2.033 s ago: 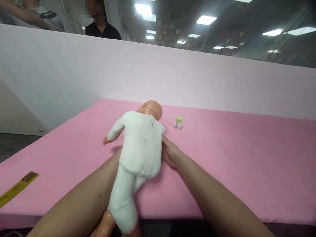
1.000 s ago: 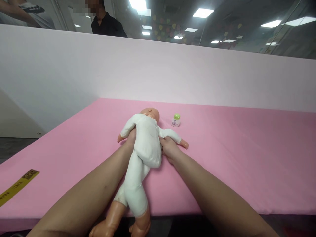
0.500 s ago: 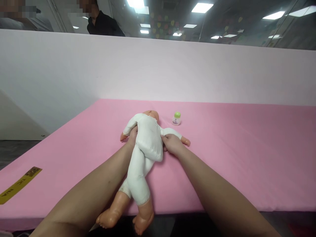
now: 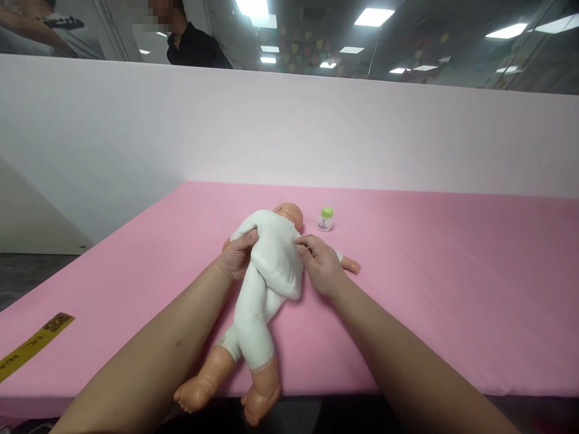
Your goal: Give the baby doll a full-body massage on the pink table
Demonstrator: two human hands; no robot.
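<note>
A baby doll [image 4: 269, 265] in a white cloth suit lies on the pink table [image 4: 429, 277], head pointing away from me and bare feet hanging past the near edge. My left hand [image 4: 237, 256] grips the doll's left side, thumb over its back near the shoulder. My right hand [image 4: 319, 262] rests against the doll's right side, fingers curled on the cloth at the armpit, covering most of the doll's right arm. A small bottle [image 4: 324, 219] with a green cap stands just beyond the doll's head.
A white partition wall [image 4: 289, 126] runs along the table's far side. A yellow tape strip [image 4: 31, 346] lies at the near left edge. Behind the partition stands a person in a black top [image 4: 194, 48], with another person's arm at the far left.
The doll came down from a lifted, tilted hold onto the table and slid slightly away from me. My left hand came up over its back; my right hand shifted onto its right shoulder.
</note>
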